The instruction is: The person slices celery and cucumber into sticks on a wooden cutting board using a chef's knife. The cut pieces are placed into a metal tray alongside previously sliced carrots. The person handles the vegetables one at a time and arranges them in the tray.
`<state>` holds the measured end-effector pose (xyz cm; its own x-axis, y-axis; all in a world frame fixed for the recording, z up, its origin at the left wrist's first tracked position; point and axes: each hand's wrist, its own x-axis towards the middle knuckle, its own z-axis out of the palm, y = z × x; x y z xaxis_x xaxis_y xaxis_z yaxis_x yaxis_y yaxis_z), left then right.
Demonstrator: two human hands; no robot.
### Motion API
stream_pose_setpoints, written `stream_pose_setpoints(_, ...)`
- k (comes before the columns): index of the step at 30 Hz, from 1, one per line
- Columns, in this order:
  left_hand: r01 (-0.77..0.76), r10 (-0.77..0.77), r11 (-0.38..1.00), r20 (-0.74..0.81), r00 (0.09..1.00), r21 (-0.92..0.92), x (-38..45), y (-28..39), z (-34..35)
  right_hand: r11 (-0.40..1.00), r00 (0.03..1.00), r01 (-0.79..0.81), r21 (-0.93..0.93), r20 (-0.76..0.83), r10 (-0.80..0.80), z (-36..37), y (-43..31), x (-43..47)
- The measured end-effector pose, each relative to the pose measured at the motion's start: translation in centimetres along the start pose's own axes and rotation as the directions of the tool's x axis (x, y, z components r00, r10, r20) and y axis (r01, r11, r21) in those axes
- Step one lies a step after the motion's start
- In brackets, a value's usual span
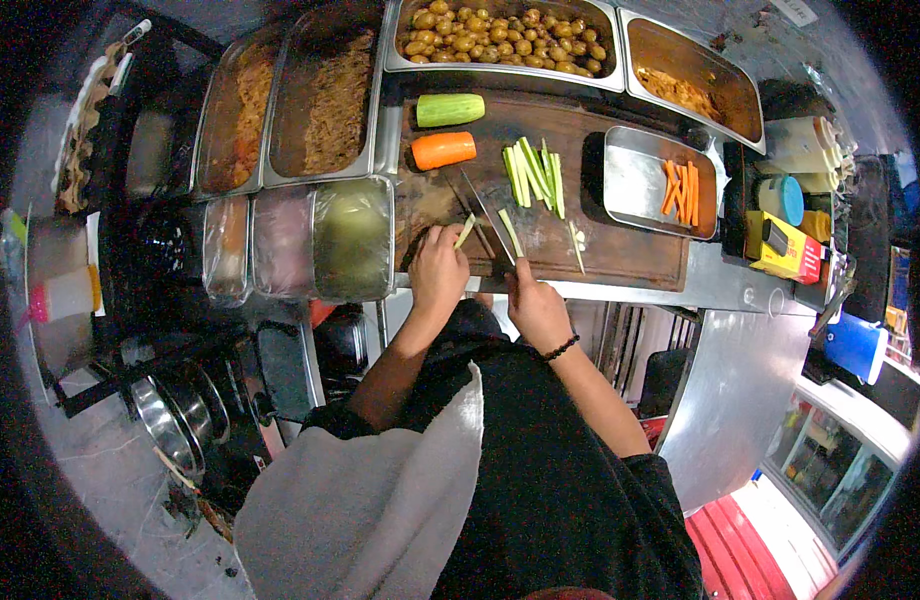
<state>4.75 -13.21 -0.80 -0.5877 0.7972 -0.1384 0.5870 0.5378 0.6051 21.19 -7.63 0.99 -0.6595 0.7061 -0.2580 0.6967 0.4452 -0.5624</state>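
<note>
On a dark wooden cutting board (pixel 640 262) my right hand (pixel 539 307) grips a kitchen knife (pixel 484 206) by its handle, the blade pointing away from me. My left hand (pixel 439 270) pinches a pale green cucumber strip (pixel 466 231) to the left of the blade. Another cucumber strip (pixel 510 232) lies just right of the knife. Farther up are a peeled cucumber piece (pixel 450 110) and a peeled carrot piece (pixel 443 151). A bunch of cucumber sticks (pixel 535 176) rests mid-board. Near the right front lie a thin sliver (pixel 577 247) and small pale scraps (pixel 580 238).
A metal tray (pixel 632 172) holding carrot sticks (pixel 680 193) stands at the board's right. Behind is a steel pan of small potatoes (pixel 505 37). Food pans (pixel 340 97) and plastic-wrapped containers (pixel 353 240) line the left. Squeeze bottles (pixel 797 146) and a yellow box (pixel 782 244) stand right.
</note>
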Motion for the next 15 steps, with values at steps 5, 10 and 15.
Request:
stream_pose_setpoints(5,-0.065,0.067,0.997,-0.053,0.996,0.035,-0.1,-0.6,-0.7,0.998,0.998,-0.003,-0.068,0.063,0.008,-0.5,-0.6,0.1)
stream_pose_setpoints(10,-0.107,0.108,0.994,-0.086,0.99,0.017,0.0,-1.0,-0.3,0.992,0.996,0.001,-0.123,0.086,0.009,0.1,-0.9,0.1)
stream_pose_setpoints(15,-0.031,0.029,0.997,0.031,0.999,0.074,0.4,-0.6,-1.1,0.99,0.987,-0.068,-0.124,0.138,0.085,-0.1,-1.3,0.6)
